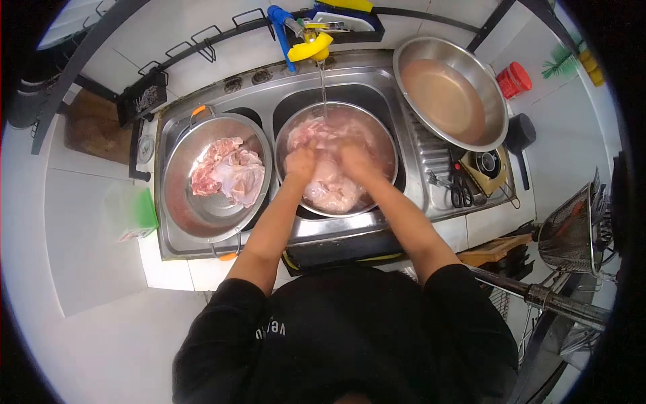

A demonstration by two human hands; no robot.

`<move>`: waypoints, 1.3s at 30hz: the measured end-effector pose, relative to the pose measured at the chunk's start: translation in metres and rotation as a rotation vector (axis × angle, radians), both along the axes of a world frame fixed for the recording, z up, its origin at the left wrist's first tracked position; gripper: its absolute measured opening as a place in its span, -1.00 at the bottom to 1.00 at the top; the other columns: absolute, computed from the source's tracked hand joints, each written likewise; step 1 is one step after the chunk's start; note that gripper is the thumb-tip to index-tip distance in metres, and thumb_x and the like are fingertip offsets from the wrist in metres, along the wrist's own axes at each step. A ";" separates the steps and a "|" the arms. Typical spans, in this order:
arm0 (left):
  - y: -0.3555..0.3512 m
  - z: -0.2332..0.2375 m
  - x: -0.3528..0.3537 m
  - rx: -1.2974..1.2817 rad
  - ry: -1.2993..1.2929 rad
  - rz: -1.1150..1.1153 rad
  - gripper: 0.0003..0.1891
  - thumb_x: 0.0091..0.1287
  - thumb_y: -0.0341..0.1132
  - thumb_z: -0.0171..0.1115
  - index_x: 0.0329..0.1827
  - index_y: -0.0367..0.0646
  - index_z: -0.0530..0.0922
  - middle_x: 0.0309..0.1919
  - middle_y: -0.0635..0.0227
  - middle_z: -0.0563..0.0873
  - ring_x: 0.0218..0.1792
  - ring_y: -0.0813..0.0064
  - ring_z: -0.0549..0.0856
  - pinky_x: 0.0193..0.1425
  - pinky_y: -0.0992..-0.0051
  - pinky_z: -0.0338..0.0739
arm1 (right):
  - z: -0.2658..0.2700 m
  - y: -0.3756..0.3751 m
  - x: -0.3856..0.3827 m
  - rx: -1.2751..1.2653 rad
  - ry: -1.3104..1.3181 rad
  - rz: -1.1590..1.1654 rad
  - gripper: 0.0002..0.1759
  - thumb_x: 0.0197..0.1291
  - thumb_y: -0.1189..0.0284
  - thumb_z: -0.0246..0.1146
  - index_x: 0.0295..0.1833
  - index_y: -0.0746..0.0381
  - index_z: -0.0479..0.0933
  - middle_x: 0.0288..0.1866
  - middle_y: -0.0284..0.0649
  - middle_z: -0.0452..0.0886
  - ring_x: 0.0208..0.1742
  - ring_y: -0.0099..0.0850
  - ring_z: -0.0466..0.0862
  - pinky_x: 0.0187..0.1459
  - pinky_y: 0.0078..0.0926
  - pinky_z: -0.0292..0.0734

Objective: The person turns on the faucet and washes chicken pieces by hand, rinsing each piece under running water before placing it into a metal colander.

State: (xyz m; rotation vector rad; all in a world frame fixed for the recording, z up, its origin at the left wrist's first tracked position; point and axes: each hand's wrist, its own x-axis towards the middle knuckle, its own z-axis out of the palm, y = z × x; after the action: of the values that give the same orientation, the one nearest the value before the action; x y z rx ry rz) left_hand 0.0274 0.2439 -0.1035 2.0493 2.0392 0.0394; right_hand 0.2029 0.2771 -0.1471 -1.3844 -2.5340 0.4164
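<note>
A large metal bowl (389, 179) sits in the middle sink basin, holding pale pink raw chicken (330, 185) in cloudy water. My left hand (301, 163) is curled around chicken at the bowl's left side. My right hand (359, 163) is closed over the meat to the right; it is a little blurred and its fingertips are hidden. Water runs from the tap (313, 47), with its yellow fitting, into the bowl. On the left, a metal pot (182, 215) with orange-tipped handles contains more raw meat (229, 173).
A wide metal basin (494, 124) of cloudy water rests at the back right. Black-handled scissors (461, 195) and other utensils lie on the drainboard (437, 158). A red tub (515, 79), a dark saucepan (519, 132) and a mesh strainer (565, 236) are farther right. A green container (143, 210) stands left.
</note>
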 end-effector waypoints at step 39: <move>0.072 0.008 0.008 -0.446 -1.867 0.538 -0.40 0.36 0.18 -0.21 0.20 -0.12 0.40 -0.01 0.18 0.61 -0.06 0.29 0.65 0.00 0.26 0.60 | 0.074 0.060 -0.033 -0.037 0.976 -0.319 -0.34 -0.13 0.17 0.43 0.06 0.34 0.49 0.05 0.04 0.51 0.09 -0.16 0.51 0.11 -0.31 0.38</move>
State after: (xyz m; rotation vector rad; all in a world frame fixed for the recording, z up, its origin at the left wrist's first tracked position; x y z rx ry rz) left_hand 0.0358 0.3160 -0.0954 0.4141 0.9702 1.0001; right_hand 0.1700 0.3371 -0.0730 -1.1500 -1.5022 0.8223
